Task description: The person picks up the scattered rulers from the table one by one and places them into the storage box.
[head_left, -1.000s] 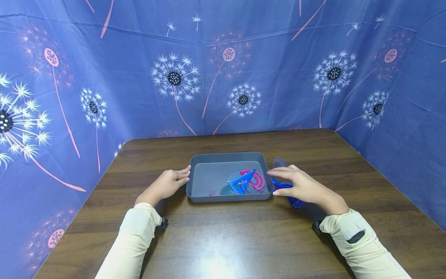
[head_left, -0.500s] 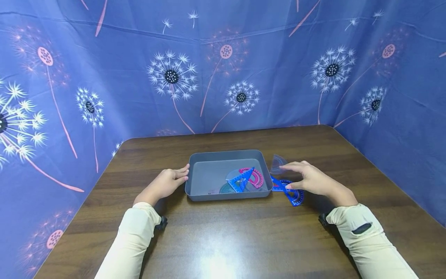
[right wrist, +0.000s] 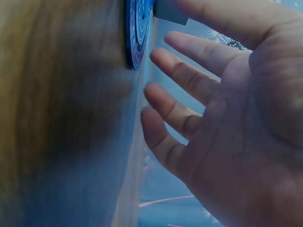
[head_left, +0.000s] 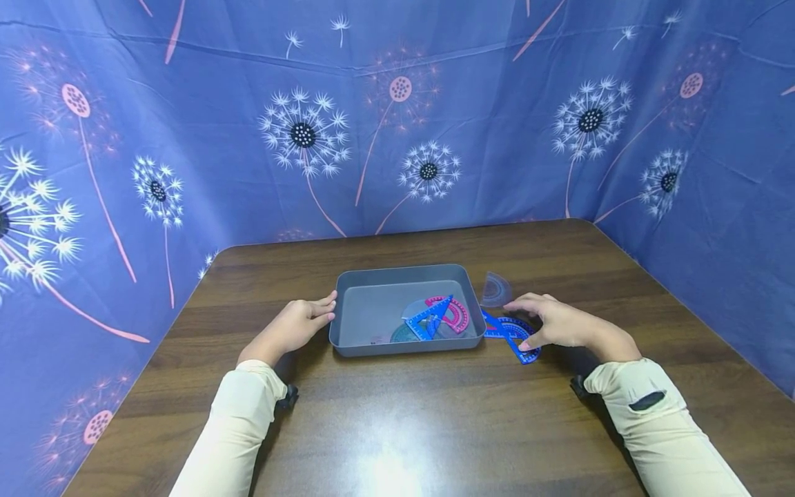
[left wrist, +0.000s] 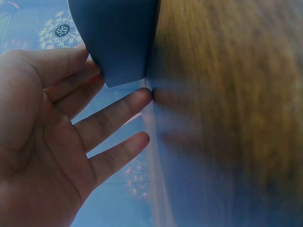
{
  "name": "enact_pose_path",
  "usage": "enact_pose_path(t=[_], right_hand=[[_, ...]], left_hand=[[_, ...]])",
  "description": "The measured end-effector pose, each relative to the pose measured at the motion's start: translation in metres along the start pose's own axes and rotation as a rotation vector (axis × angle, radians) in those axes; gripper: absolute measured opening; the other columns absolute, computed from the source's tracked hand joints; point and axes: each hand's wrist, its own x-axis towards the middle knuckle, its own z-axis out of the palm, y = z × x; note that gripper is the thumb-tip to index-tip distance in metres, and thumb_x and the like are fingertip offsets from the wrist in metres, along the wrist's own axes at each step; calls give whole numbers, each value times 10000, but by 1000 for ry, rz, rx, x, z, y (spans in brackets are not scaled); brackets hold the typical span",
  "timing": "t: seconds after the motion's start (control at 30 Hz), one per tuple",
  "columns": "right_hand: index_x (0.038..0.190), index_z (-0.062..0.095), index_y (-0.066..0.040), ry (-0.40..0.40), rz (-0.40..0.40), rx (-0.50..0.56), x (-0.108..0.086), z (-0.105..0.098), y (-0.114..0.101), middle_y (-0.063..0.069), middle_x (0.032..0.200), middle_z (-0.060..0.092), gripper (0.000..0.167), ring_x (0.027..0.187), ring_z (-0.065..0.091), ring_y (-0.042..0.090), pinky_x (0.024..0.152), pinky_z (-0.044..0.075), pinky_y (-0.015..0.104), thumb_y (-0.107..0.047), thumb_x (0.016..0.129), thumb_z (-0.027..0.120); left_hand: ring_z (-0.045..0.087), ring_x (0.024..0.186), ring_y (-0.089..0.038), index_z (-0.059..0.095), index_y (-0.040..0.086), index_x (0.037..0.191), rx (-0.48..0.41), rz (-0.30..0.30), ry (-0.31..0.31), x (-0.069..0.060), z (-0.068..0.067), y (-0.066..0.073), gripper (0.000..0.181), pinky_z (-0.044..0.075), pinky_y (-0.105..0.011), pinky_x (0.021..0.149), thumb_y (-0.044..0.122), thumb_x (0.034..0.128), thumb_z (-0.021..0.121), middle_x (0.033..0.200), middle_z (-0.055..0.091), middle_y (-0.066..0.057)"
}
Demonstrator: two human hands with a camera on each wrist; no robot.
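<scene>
My left hand rests its fingertips against the left wall of a grey tray; the left wrist view shows its fingers fairly straight at the tray's corner. Inside the tray's right half lie a blue set square, a pink protractor and a greenish see-through protractor, overlapping. My right hand, fingers spread and thumb apart, hovers at the right end of a blue protractor and a blue flat piece crossing it. Whether its thumb touches them I cannot tell.
A clear protractor lies on the wooden table behind the blue pieces, right of the tray. A blue dandelion-print cloth hangs around the table's back and sides.
My right hand has drawn away from the tray's right wall to the right, uncovering the blue pieces and the clear protractor. My left hand has stayed at the tray.
</scene>
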Motion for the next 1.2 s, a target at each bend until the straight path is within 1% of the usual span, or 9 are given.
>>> enact_pose_path(t=[0.1, 0.2, 0.33, 0.5, 0.73, 0.83, 1.0, 1.2], right_hand=[[1380, 545, -17, -36, 23, 14, -1, 0, 0, 197, 1347, 525, 783, 1222, 411, 422, 985, 401, 610, -331, 745, 879], [1405, 521, -27, -54, 37, 27, -2, 2, -1, 191, 1330, 502, 833, 1219, 407, 414, 980, 406, 614, -349, 730, 888], [1409, 519, -31, -62, 25, 21, -2, 4, -4, 177, 1300, 499, 880, 1211, 408, 400, 975, 406, 584, -381, 697, 900], [1398, 524, -22, -79, 3, -3, -2, 5, -9, 177, 1271, 508, 885, 1184, 423, 398, 956, 419, 567, -386, 686, 904], [1355, 558, -35, -58, 7, -3, 0, 5, -11, 156, 1238, 526, 852, 1169, 440, 380, 959, 414, 533, -379, 663, 919], [1331, 569, -31, -49, -2, 0, 0, 5, -11, 146, 1218, 539, 838, 1150, 456, 365, 946, 415, 505, -374, 654, 925], [1299, 570, -11, -45, 12, 22, 1, 5, -10, 140, 1183, 547, 811, 1113, 486, 338, 927, 432, 474, -347, 655, 932], [1335, 562, -19, -49, 41, 18, 0, 5, -10, 131, 1183, 534, 842, 1111, 486, 315, 931, 443, 460, -366, 661, 927]], left_hand=[[385, 1399, -364, 579, -53, 1331, 5, 2, 1, 0, 0, 0, 373, 294, -521, 1154, 149, 1017, 579, 1499, 444, -111], [386, 1397, -369, 580, -56, 1329, 7, 2, 1, 0, 0, 0, 371, 296, -525, 1152, 148, 1019, 574, 1499, 445, -114], [385, 1398, -370, 578, -58, 1330, 8, -2, -2, -1, 0, 1, 369, 300, -526, 1149, 143, 1020, 572, 1500, 443, -116], [388, 1397, -368, 574, -65, 1330, 10, 1, -4, -1, 1, 1, 371, 300, -523, 1150, 137, 1019, 573, 1497, 445, -120], [389, 1396, -368, 570, -68, 1332, 22, 13, 0, 0, 0, 2, 374, 303, -523, 1149, 137, 1019, 572, 1495, 449, -117], [387, 1397, -368, 572, -65, 1331, 24, 11, 0, 0, 0, 2, 373, 305, -522, 1149, 140, 1019, 573, 1496, 449, -115], [389, 1397, -366, 575, -64, 1329, 24, 6, 0, 0, 0, 1, 371, 304, -521, 1149, 139, 1018, 574, 1493, 453, -117], [382, 1402, -364, 569, -63, 1337, 21, 3, -3, 0, 0, 1, 375, 297, -521, 1152, 139, 1021, 569, 1501, 443, -117]])
